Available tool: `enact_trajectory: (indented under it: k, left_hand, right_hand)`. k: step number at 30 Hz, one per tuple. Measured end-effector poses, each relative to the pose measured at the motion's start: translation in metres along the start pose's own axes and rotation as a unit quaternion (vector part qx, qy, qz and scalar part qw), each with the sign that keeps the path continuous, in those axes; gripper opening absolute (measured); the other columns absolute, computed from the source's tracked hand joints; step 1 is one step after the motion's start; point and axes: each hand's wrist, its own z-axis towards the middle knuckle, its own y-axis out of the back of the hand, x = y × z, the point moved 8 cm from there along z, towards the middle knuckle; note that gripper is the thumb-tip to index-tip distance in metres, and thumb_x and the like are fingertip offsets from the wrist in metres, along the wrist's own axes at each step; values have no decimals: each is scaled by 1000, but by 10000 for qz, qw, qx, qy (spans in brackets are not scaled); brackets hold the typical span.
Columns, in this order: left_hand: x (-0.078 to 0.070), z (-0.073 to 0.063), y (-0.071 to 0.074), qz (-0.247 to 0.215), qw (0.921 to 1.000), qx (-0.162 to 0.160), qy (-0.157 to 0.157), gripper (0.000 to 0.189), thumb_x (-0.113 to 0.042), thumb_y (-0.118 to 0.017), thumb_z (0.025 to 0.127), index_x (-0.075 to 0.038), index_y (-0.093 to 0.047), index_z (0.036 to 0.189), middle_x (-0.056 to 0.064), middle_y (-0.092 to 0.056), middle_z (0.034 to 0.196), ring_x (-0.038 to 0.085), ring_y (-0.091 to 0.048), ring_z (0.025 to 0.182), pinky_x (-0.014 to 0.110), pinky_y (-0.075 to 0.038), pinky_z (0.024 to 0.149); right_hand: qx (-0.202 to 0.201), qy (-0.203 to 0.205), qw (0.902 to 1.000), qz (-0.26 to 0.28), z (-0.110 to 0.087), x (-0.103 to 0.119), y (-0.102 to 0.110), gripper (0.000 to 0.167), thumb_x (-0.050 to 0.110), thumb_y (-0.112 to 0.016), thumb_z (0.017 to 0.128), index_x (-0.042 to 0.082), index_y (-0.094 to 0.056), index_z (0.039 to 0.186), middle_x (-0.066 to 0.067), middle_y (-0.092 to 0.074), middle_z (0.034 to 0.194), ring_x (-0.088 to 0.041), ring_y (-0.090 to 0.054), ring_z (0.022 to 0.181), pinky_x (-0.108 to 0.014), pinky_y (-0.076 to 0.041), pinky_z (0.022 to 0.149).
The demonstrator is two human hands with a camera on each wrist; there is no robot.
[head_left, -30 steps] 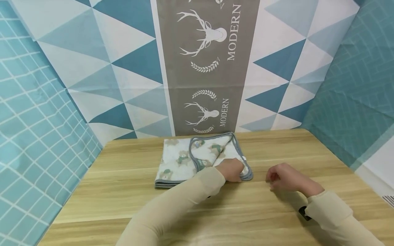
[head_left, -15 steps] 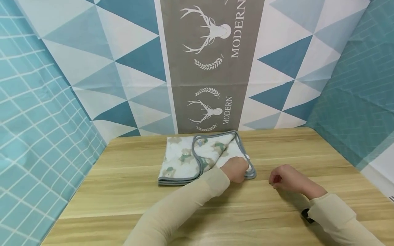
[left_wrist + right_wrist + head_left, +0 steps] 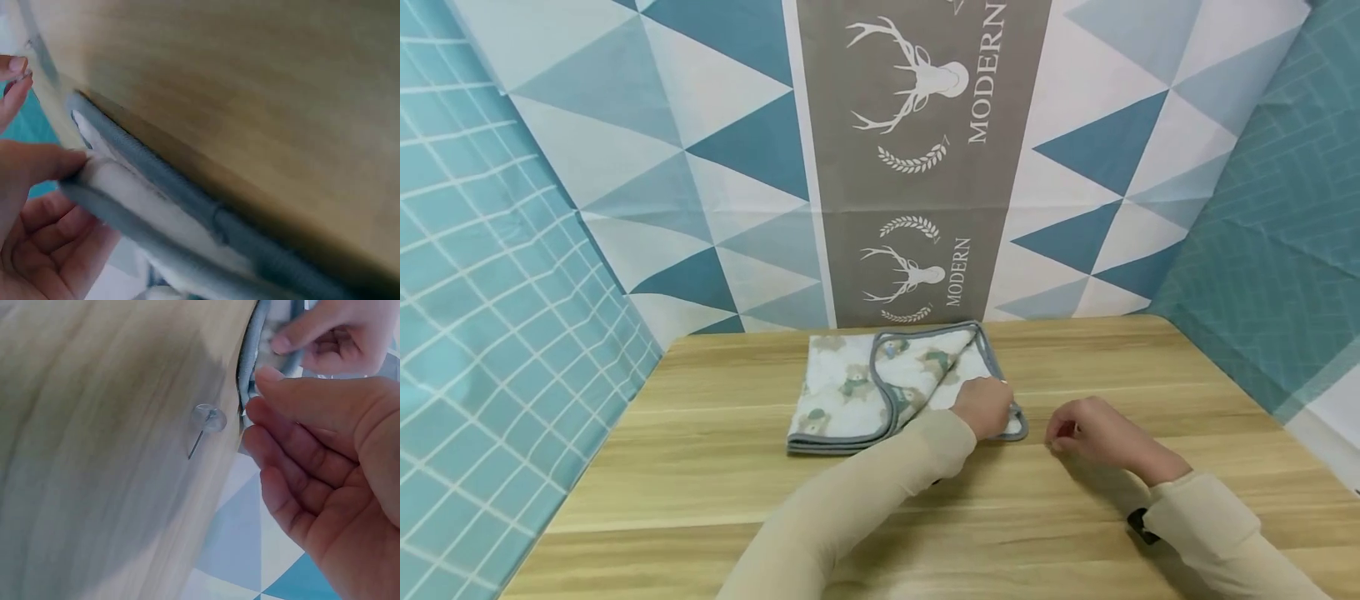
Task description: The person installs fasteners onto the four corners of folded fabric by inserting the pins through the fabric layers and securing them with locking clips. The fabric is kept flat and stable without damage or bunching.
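A folded white blanket (image 3: 842,392) with a bear print and grey piped edges lies at the back middle of the table. My left hand (image 3: 985,407) pinches its right front edge; in the left wrist view the thumb lies against the white fabric (image 3: 134,187) between two piped edges. Just right of the blanket, my right hand (image 3: 1090,429) is low over the table with fingers bent. In the left wrist view its thumb and finger meet at a small shiny piece (image 3: 27,74). A clear-headed pin (image 3: 209,419) lies on the wood in the right wrist view.
The wooden table (image 3: 700,500) spreads under both arms. A patterned hanging cloth (image 3: 917,167) with deer heads and triangles stands along its back edge. Blue checked cloth (image 3: 490,275) lines the left side, and teal cloth (image 3: 1285,250) the right.
My left hand has shifted slightly right along the blanket's edge. My right hand stays nearly in place, its fingers turning a little. The head view has tilted slightly.
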Motion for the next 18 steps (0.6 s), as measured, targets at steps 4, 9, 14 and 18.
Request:
enact_trajectory:
  k: [4,9,14,18]
  left_hand:
    - [21,-3,11,-1838,9821,-394,146,17,-21,-60,90,-13,-71,80,-5,-66,70,3,-50,50,16,-41,46]
    - [55,-8,34,-3965,9151,-679,264,14,-13,-63,88,-5,-72,96,4,-70,85,7,-60,64,15,-47,56]
    - [92,-12,38,-4760,8721,-855,748,23,-17,-65,88,-7,-69,108,7,-69,100,15,-63,89,21,-51,71]
    - [114,-17,30,-5210,8426,-906,1019,24,-17,-64,89,-5,-68,109,10,-68,105,20,-63,96,26,-52,74]
  right_hand:
    - [-138,-72,9999,21,5,1,2,3,13,-70,83,11,-70,80,10,-66,76,3,-56,67,-19,-48,58]
    - [-417,20,9990,-138,11,7,9,1,11,-71,82,12,-71,82,9,-67,78,2,-58,69,-22,-50,60]
    - [-795,173,9962,-304,18,15,17,14,1,-73,77,14,-71,82,8,-67,79,-2,-59,72,-28,-52,65]
    - [-1062,453,9927,-362,26,22,17,13,2,-74,76,14,-71,82,8,-67,80,-3,-60,72,-32,-53,66]
